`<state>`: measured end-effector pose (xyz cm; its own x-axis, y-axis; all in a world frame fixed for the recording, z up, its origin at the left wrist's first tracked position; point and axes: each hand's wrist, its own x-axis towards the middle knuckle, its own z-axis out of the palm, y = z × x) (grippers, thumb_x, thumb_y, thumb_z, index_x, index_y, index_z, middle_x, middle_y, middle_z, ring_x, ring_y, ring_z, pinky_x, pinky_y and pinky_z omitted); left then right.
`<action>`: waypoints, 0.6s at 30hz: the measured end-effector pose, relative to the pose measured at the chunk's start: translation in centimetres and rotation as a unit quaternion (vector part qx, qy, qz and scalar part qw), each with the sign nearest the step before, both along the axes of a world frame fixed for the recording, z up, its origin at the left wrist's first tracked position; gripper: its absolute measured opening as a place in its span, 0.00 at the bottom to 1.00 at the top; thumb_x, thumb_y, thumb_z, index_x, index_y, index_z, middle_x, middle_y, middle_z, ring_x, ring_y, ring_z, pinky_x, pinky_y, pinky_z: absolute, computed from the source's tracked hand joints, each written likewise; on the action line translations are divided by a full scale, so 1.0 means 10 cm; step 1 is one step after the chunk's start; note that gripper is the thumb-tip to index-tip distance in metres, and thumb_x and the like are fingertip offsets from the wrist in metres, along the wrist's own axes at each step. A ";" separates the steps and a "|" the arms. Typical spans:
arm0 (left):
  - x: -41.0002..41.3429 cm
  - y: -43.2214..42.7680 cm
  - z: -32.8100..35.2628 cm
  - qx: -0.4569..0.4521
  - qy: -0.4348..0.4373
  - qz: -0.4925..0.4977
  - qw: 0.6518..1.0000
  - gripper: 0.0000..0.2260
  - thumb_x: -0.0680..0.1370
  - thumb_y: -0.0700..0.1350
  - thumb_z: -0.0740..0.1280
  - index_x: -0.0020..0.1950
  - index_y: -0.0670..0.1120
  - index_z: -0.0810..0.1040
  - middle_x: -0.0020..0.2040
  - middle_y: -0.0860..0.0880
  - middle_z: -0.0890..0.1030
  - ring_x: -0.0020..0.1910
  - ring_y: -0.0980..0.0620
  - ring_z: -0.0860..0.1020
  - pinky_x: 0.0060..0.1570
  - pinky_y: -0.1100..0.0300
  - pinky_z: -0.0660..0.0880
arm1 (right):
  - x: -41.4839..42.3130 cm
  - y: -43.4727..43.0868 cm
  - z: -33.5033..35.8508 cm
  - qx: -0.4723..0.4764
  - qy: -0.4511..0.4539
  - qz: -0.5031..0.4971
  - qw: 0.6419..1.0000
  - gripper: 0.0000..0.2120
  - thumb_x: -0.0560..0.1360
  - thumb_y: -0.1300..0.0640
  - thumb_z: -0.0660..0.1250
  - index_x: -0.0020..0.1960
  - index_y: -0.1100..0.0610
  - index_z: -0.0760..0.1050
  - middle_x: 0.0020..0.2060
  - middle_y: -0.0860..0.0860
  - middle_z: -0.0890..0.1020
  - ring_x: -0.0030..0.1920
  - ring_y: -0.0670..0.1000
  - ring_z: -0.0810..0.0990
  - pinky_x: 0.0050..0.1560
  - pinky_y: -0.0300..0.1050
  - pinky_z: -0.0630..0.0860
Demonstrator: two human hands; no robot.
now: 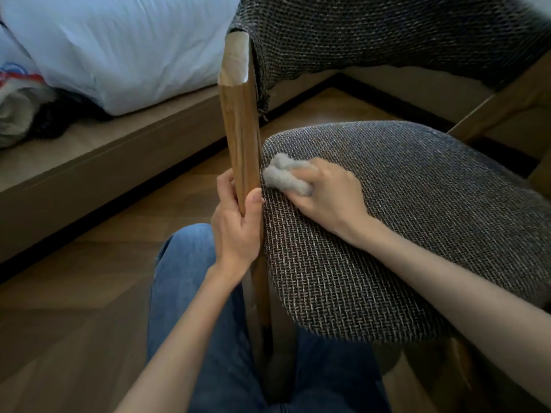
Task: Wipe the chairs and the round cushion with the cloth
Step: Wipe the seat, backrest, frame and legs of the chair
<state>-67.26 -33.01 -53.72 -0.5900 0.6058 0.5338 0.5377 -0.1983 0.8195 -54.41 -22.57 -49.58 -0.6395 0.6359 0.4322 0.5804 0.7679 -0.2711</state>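
**Entry: woven chair, seat wipe in hand**

- Left hand: you gripped the light-brown wooden chair post, fingers and thumb curled round it, just beside the seat edge.
- Right hand: your fingers were curled over the small grey bunched cloth, pressing it down.
- Cloth, location: on the dark woven fabric chair seat, at the edge nearest the post. It touched the seat and lay just beside the post.
- Step, as judged: wiping this chair's seat. No second chair or separate round cushion showed.
- Next move, as judged: sweep the cloth across the seat away from the post, with your left hand steadying the frame and even pressure on the coarse weave.
- Orientation: the post's long axis ran nearly upright in the view, its cut top end pointing up toward the dark woven backrest. The cloth was a wad with no clear long axis.
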 end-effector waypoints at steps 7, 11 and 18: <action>0.01 -0.01 0.01 -0.004 -0.012 0.001 1.000 0.29 0.76 0.70 0.50 0.62 0.49 0.65 0.40 0.58 0.76 0.35 0.61 0.75 0.34 0.60 0.73 | 0.48 0.35 -0.02 0.038 -0.042 -0.069 0.996 0.15 0.76 0.43 0.64 0.57 0.48 0.81 0.46 0.50 0.81 0.43 0.52 0.78 0.32 0.38 0.64; 0.02 -0.02 0.03 -0.003 -0.020 -0.011 1.000 0.25 0.75 0.70 0.51 0.61 0.53 0.62 0.40 0.55 0.76 0.34 0.55 0.77 0.33 0.54 0.75 | 0.86 0.88 0.02 -0.048 -0.010 -0.270 0.962 0.15 0.77 0.43 0.62 0.54 0.51 0.80 0.42 0.52 0.80 0.46 0.59 0.80 0.37 0.45 0.68; 0.02 -0.01 0.01 0.007 -0.020 -0.011 1.000 0.26 0.76 0.69 0.51 0.62 0.50 0.64 0.40 0.57 0.77 0.36 0.58 0.77 0.35 0.58 0.75 | 0.17 -0.29 0.05 0.008 0.005 -0.127 0.992 0.09 0.76 0.48 0.65 0.47 0.52 0.81 0.34 0.48 0.77 0.28 0.44 0.66 0.27 0.31 0.51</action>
